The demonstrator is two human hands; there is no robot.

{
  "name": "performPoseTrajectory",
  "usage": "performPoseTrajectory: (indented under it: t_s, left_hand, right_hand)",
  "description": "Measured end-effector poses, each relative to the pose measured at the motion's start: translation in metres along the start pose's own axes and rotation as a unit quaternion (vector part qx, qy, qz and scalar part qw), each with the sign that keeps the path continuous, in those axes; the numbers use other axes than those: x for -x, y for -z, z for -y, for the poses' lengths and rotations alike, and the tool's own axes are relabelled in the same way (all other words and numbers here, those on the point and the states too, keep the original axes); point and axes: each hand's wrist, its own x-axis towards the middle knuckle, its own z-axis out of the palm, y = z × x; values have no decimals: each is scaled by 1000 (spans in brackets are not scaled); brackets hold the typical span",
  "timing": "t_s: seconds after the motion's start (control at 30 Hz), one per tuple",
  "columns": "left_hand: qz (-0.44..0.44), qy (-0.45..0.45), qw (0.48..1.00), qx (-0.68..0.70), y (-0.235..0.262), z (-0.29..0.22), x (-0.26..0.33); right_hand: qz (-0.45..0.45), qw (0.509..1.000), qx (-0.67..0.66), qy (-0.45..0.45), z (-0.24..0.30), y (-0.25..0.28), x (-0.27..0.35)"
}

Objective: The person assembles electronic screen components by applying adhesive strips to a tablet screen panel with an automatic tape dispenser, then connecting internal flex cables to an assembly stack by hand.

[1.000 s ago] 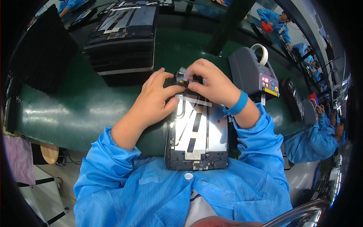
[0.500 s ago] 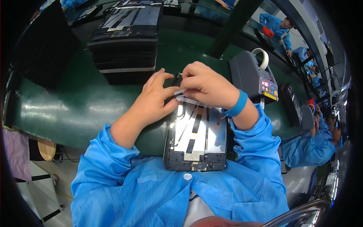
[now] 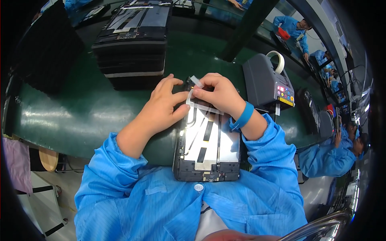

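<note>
An opened tablet [image 3: 229, 144] lies in front of me, its silver back plate, dark flex cables and black lower edge exposed. My right hand [image 3: 221, 94] pinches a short whitish tape strip [image 3: 196, 82] over the tablet's far left corner. Along the far edge of the plate runs another pale tape strip [image 3: 206, 107]. My left hand [image 3: 161, 102] rests at the tablet's far left side, fingers apart. Its index fingertip touches the pale tape near the corner, and its thumb is at the tablet's edge. Part of the far edge is hidden behind my right hand.
A grey tape dispenser [image 3: 263, 82] with a cream tape roll [image 3: 280, 62] stands to the right. Behind my left hand is a tall stack of opened tablets [image 3: 134, 58]. A dark stack [image 3: 44, 52] stands far left. Several people in blue work beyond the dark post [image 3: 251, 30].
My right hand has turned and shifted slightly, so the tape strip now sticks up past its fingertips. My left hand has hardly moved. A tape end now shows at the dispenser's front.
</note>
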Motion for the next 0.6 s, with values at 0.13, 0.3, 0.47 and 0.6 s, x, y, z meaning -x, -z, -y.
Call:
performPoseTrajectory:
  t_s: [0.13, 0.3, 0.47, 0.6]
  left_hand:
    - [-3, -4, 1000, 13, -1, 2, 1]
    - [13, 4, 1000, 1, 2, -3, 0]
    - [22, -5, 999, -31, 2, -3, 0]
    - [20, -2, 999, -24, 2, -3, -2]
  right_hand:
    - [30, 998, -44, 22, 0, 1, -1]
    - [46, 982, -135, -122, 10, 15, -1]
    - [66, 987, 38, -142, 11, 17, -14]
    - [61, 984, 64, -154, 10, 15, -19]
